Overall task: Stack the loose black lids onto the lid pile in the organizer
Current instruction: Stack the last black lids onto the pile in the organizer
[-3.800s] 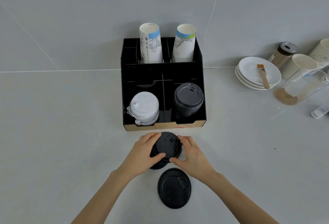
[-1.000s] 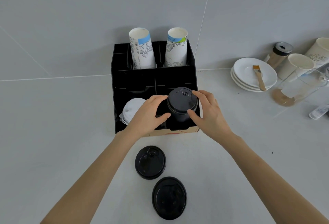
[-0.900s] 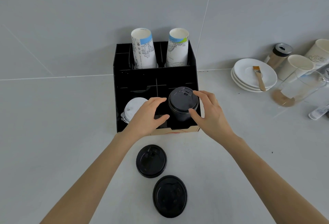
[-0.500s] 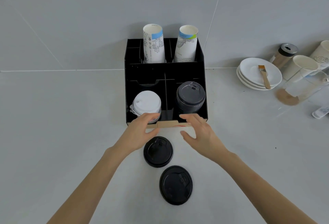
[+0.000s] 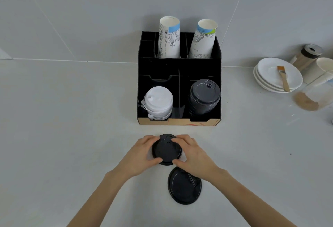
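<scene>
A black organizer stands against the wall. Its front right compartment holds a tall pile of black lids. On the counter just in front of the organizer lies a loose black lid. My left hand grips its left edge and my right hand grips its right edge, fingers curled over the rim. A second loose black lid lies flat on the counter nearer to me, partly under my right wrist.
A pile of white lids fills the front left compartment. Two paper cup stacks stand in the back row. To the right sit stacked white plates with a brush, a jar and a clear pitcher.
Both hands pulled back from the lid pile in the organizer, came down to the counter and closed on the nearer loose black lid. One lid fewer lies on the counter than at the start.
</scene>
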